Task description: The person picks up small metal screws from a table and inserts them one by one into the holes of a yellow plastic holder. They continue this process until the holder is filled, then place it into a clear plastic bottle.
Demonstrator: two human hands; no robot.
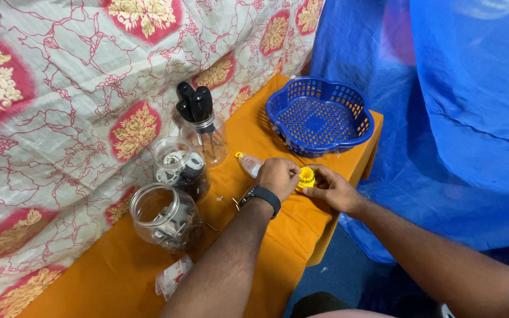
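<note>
Head view: small yellow ridged wheel pinched between both hands.

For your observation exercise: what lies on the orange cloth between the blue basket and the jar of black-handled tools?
In the head view, only bare orange cloth lies between the blue basket and the tool jar.

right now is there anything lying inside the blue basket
No, the blue basket shows only its bare perforated floor, while both hands work a small yellow part in front of it.
</note>
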